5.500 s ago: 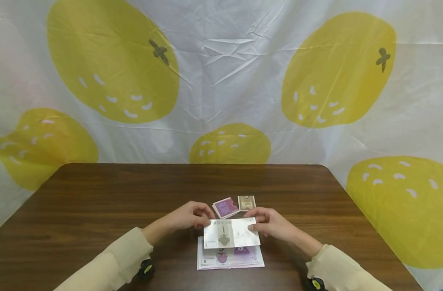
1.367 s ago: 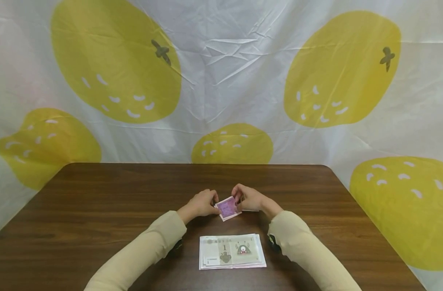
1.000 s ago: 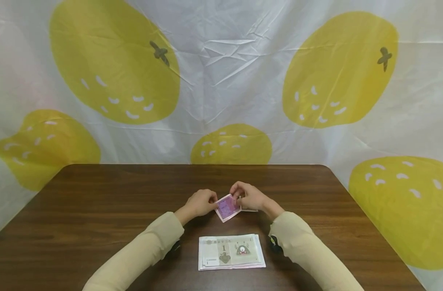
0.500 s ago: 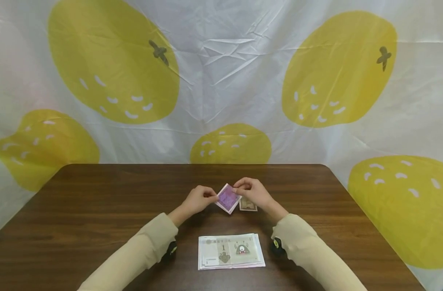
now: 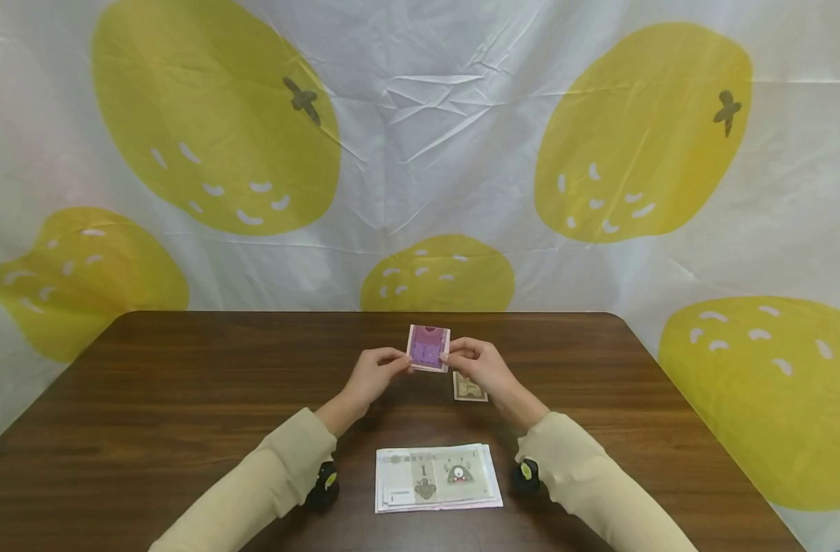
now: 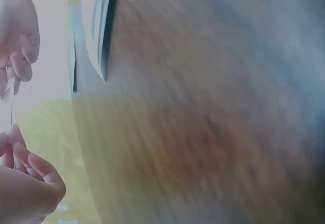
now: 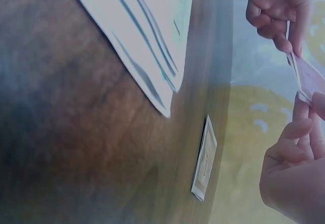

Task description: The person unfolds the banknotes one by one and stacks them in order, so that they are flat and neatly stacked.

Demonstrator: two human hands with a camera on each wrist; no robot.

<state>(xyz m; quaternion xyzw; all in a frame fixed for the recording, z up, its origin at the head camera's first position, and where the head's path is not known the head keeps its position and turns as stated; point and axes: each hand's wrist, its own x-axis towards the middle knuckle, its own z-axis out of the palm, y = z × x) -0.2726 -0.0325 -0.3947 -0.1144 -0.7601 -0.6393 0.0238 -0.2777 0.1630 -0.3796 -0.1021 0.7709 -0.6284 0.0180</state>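
Between both hands is a folded purple play banknote, raised off the table and nearly square to me. My left hand pinches its left lower edge between thumb and fingers. My right hand pinches the right lower edge the same way. From the right wrist view, the folded note shows as thin layers with white edges. A tan folded note lies on the table just below the right hand. Nearer to me lies a pile of flat play banknotes, the top one tan with a "1" and a cartoon monster.
The brown wooden table has rounded far corners. Behind it hangs a white cloth printed with big yellow lemons. Dark wrist cameras sit under both cream sleeves, on either side of the banknote pile.
The "1" note earlier held by both hands now tops the pile. Both hands have since taken the purple folded note, lifted it away from the tan one and turned it straight.
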